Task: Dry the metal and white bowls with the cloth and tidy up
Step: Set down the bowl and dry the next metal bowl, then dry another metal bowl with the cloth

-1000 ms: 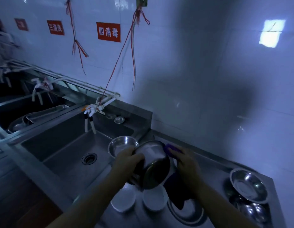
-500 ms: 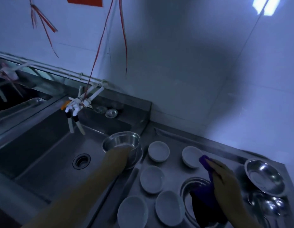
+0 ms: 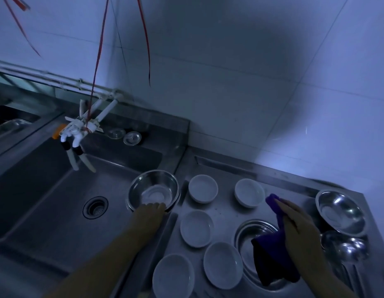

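My left hand (image 3: 149,212) grips the near rim of a metal bowl (image 3: 153,189) that sits in the sink's right corner. My right hand (image 3: 297,224) holds a purple cloth (image 3: 272,261) over a metal bowl (image 3: 249,235) lying on the counter. Several white bowls stand on the steel counter (image 3: 224,209), among them a far white bowl (image 3: 202,188), a second far white bowl (image 3: 249,191) and a near white bowl (image 3: 172,275). Another metal bowl (image 3: 340,211) rests at the counter's right end.
The sink basin (image 3: 47,201) with its drain (image 3: 95,207) lies to the left, a white tap (image 3: 78,134) hanging over it. Two ladles (image 3: 345,249) lie at the right edge below the metal bowl. Red cords hang along the tiled wall (image 3: 251,82).
My left hand carried the metal bowl away from the cloth and set it in the sink corner. My right hand with the cloth lowered to the counter. The view tilted down.
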A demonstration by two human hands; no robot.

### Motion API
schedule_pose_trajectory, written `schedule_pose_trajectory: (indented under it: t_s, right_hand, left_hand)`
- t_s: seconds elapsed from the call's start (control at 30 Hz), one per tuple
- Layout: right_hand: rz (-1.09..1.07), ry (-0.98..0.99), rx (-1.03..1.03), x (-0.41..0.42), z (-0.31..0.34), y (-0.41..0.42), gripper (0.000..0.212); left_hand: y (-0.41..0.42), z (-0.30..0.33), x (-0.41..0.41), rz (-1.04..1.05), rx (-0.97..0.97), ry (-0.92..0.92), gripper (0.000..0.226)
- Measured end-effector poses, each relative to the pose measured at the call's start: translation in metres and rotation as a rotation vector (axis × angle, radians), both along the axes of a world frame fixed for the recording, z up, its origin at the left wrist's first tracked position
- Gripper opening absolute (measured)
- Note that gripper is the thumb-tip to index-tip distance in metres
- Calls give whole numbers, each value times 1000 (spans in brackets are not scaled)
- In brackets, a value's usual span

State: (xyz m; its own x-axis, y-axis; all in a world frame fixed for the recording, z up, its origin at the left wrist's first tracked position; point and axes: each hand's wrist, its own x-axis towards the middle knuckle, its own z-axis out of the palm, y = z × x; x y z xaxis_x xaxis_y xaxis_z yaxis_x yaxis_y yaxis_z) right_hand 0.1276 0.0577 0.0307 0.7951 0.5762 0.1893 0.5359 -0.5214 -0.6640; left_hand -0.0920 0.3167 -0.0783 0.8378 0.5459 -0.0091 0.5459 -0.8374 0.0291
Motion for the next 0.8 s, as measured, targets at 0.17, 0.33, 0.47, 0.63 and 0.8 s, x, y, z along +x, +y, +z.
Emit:
schedule_pose_trajectory:
  t_s: [0.17,0.33,0.47,0.63,0.8]
  right_hand:
    - [18,29,20,2,-4,-1,37]
    - [11,62,38,6,-5,-6,35]
    - [-4,130,62,16,-9,-18,35]
    - [-57,254,149,43,-15,-54,37]
    - [-238,389,275,83,-22,-111,42]
  left_hand:
    - [-1,-12,-9,-41,51,30,37]
    - [-9,-7,-9,12,57,6,29]
    - [-19,1,-2,164,-71,89,26]
    - [-51,32,38,73,-37,-103,32]
    - [-125,66,137,-91,-44,-250,39]
